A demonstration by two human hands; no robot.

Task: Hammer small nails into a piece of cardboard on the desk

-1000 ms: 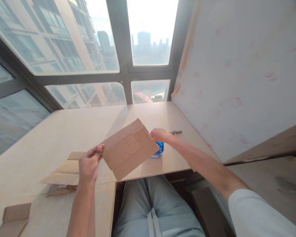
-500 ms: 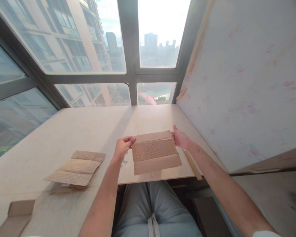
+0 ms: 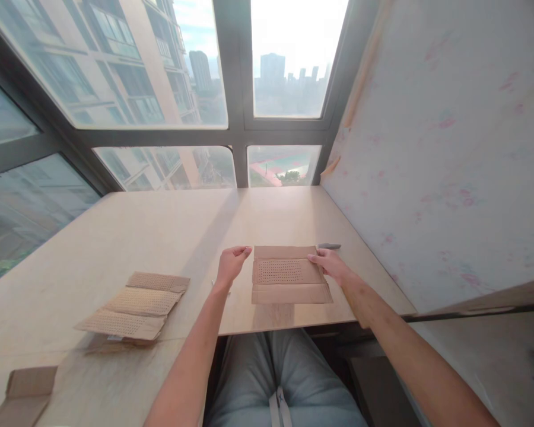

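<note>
A brown cardboard piece with creases and a grid of small punched holes is held over the table near its front edge. My right hand grips its right edge, thumb on top and fingers beneath. My left hand is closed in a pinch just beside the top left corner, seemingly apart from the cardboard. Whatever lies between its fingertips is too small to make out. A grey blade-like object lies just beyond my right hand. Small thin bits lie by my left wrist.
More perforated cardboard is stacked on the table to the left. A folded cardboard piece sits at the lower left. Windows border the far side, and a patterned wall stands to the right.
My left hand has let go of the cardboard's left edge and pinches beside it. My right hand has shifted its grip, thumb now on top. The cardboard has turned straighter and moved slightly right.
</note>
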